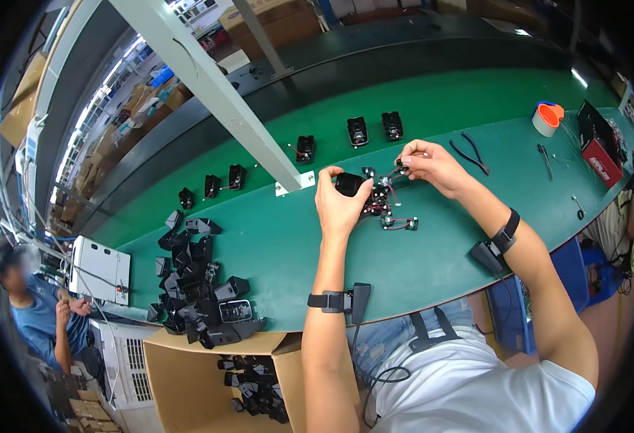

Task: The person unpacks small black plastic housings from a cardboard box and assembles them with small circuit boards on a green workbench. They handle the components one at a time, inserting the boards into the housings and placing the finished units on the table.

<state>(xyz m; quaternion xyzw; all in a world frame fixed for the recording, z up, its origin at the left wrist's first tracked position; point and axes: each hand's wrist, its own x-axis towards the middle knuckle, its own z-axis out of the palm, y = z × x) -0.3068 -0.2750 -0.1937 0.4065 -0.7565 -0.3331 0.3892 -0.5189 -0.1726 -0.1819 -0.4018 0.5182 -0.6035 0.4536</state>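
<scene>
My left hand point(336, 206) is closed around a black plastic housing point(348, 184), thumb on its right side and fingers over its far left edge. Up and to the right, my right hand point(438, 170) pinches a small black part with thin wires point(402, 165). Its exact kind is too small to make out. Between and below the hands, several small circuit boards with red and black wires point(383, 198) lie on the green table point(273, 249). One little board point(411, 224) sits apart at the end of its wires.
Black housings point(190, 263) are heaped at the table's left, above an open cardboard box point(169, 375) with more inside. Several housings point(358, 131) line the green strip behind a metal post point(223, 108). Pliers point(473, 155), tweezers point(545, 162), a tape roll point(545, 124) and a red-black box point(602, 155) lie right. A person point(46, 317) sits far left.
</scene>
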